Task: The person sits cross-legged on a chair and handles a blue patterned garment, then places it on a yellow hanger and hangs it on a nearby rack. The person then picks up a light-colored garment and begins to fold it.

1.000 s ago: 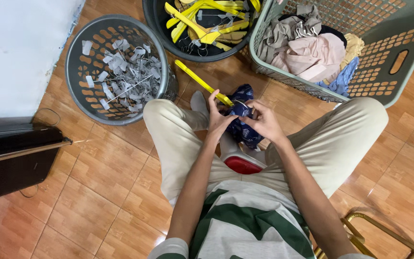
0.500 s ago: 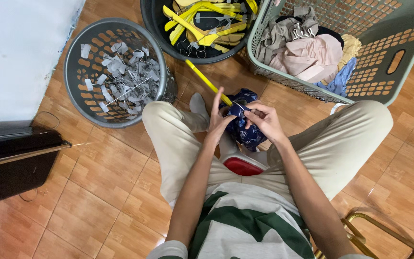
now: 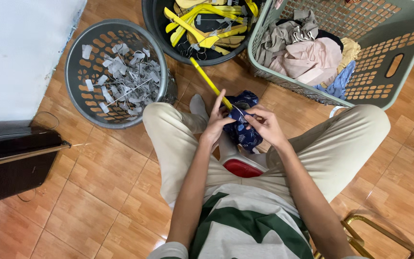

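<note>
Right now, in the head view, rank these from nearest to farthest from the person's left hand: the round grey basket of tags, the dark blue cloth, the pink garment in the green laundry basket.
1. Dark blue cloth: touching the left hand, on its right.
2. Pink garment: up and right, inside the green basket.
3. Grey basket: far left on the floor.

Crumpled navy patterned garment (image 3: 244, 125) on a yellow hanger (image 3: 210, 83), over the lap.

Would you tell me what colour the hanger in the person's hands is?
Yellow plastic hanger, clearest in the head view.
</note>
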